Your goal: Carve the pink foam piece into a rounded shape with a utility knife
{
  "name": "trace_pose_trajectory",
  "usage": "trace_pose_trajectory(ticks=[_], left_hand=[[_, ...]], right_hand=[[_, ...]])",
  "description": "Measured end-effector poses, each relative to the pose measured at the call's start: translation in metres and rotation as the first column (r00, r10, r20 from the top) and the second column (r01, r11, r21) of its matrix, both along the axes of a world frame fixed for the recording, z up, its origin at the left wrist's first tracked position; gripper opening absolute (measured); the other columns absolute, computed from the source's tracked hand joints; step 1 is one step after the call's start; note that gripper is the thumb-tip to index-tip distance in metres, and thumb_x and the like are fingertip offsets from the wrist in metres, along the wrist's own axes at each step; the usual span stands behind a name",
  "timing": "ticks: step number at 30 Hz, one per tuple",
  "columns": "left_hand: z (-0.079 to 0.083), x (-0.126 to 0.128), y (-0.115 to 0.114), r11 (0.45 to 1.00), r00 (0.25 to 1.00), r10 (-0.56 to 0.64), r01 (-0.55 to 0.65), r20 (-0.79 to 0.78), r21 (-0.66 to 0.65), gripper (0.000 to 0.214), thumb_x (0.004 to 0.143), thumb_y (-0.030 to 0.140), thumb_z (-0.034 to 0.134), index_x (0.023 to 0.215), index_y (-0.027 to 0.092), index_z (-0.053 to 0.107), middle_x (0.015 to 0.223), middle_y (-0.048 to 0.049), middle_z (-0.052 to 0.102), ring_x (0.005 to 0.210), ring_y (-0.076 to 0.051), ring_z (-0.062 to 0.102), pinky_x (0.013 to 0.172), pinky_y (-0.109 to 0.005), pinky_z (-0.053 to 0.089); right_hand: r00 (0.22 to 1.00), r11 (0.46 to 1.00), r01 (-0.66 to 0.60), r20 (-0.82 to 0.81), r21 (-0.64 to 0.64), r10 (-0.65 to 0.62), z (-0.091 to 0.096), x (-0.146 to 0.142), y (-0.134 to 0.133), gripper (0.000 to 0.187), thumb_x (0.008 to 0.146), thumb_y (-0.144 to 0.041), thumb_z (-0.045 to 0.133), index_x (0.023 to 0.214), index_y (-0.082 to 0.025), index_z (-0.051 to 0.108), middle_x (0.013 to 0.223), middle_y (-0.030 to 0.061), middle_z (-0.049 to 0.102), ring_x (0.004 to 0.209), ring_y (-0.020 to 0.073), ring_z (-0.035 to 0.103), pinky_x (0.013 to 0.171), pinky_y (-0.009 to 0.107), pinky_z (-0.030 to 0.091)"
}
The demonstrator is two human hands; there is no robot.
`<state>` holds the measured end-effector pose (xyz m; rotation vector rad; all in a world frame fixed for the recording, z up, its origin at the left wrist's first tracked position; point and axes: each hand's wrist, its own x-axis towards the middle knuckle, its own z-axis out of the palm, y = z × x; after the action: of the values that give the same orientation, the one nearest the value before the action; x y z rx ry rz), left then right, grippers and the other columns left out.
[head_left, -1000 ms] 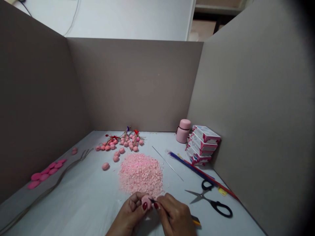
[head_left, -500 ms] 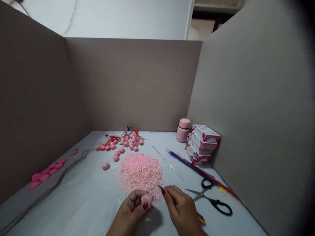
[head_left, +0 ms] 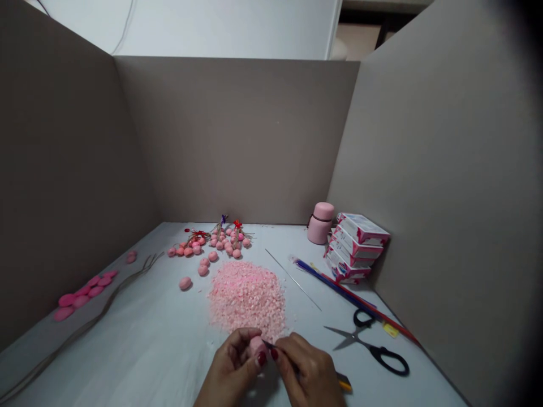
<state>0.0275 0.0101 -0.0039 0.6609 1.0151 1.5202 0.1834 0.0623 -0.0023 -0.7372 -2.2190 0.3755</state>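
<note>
My left hand [head_left: 231,364] holds a small pink clay ball [head_left: 256,346] at the near edge of a heap of pink crumbs [head_left: 246,299]. My right hand [head_left: 306,367] grips a thin dark pointed tool [head_left: 269,344], and its tip touches the ball. Part of the ball is hidden behind my fingers. Farther off lie a loose pink ball [head_left: 185,283] and clusters of pink balls on twine stems with red and purple ties [head_left: 220,240].
Black-handled scissors [head_left: 369,345] and blue and red rods [head_left: 352,299] lie to the right, with a long steel needle [head_left: 292,280] beside the heap. A pink jar [head_left: 320,223] and stacked boxes [head_left: 356,246] stand by the grey wall [head_left: 424,141]. Pink discs [head_left: 82,294] lie left.
My right hand has moved left from beside the heap, bringing the tool's tip onto the ball. The ball stays in my left hand. The whole view has shifted slightly.
</note>
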Motion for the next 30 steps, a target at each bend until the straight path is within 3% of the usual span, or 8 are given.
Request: trace_pose_trajectory(ticks=[5,12,17,22,30], left_hand=[[-0.004,0.002,0.001,0.997,0.993,0.073,-0.069,-0.094,0.040,0.032,0.058,0.036,0.085,0.079,0.019,0.069,0.063,0.0032,0.064,0.061,-0.011,0.055,0.060,-0.024,0.042],[0.001,0.006,-0.001,0.990,0.975,0.137,-0.129,-0.178,0.052,0.029,0.056,0.034,0.086,0.074,0.019,0.069,0.066,-0.0004,0.069,0.065,-0.015,0.059,0.062,-0.027,0.046],[0.001,0.006,-0.002,0.987,0.961,0.163,-0.157,-0.224,0.040,0.030,0.057,0.039,0.084,0.075,0.019,0.070,0.066,-0.0007,0.067,0.065,-0.017,0.058,0.062,-0.028,0.046],[0.005,0.008,-0.004,0.989,0.949,0.150,-0.140,-0.279,0.054,0.026,0.058,0.037,0.083,0.070,0.018,0.068,0.062,0.0014,0.062,0.059,-0.014,0.053,0.055,-0.025,0.042],[0.006,0.008,-0.005,0.976,0.944,0.214,-0.194,-0.251,0.102,0.026,0.061,0.035,0.082,0.076,0.020,0.066,0.066,0.0018,0.065,0.065,-0.015,0.060,0.060,-0.025,0.047]], right_hand=[[0.999,0.999,-0.031,0.043,0.043,0.029,-0.003,-0.001,-0.002,0.039,0.102,-0.034,0.031,0.085,-0.021,0.064,0.072,0.0031,0.065,0.062,0.0146,0.063,0.055,0.023,0.042],[0.998,0.995,0.043,0.036,0.095,-0.047,-0.005,-0.005,-0.003,0.046,0.103,-0.036,0.027,0.079,-0.021,0.063,0.067,0.0030,0.064,0.057,0.0154,0.062,0.052,0.024,0.040],[0.994,0.995,0.063,0.085,0.074,-0.069,-0.006,-0.003,0.000,0.045,0.102,-0.036,0.026,0.078,-0.022,0.061,0.068,0.0026,0.064,0.058,0.0159,0.063,0.053,0.024,0.040],[0.977,0.984,0.175,0.113,0.036,-0.178,-0.002,0.003,0.008,0.038,0.101,-0.032,0.033,0.074,-0.023,0.058,0.065,0.0005,0.063,0.056,0.0154,0.063,0.051,0.024,0.037],[1.000,1.000,0.003,0.013,0.021,-0.003,-0.001,-0.003,-0.003,0.039,0.102,-0.033,0.031,0.081,-0.022,0.061,0.070,0.0018,0.063,0.062,0.0146,0.063,0.056,0.022,0.040]])
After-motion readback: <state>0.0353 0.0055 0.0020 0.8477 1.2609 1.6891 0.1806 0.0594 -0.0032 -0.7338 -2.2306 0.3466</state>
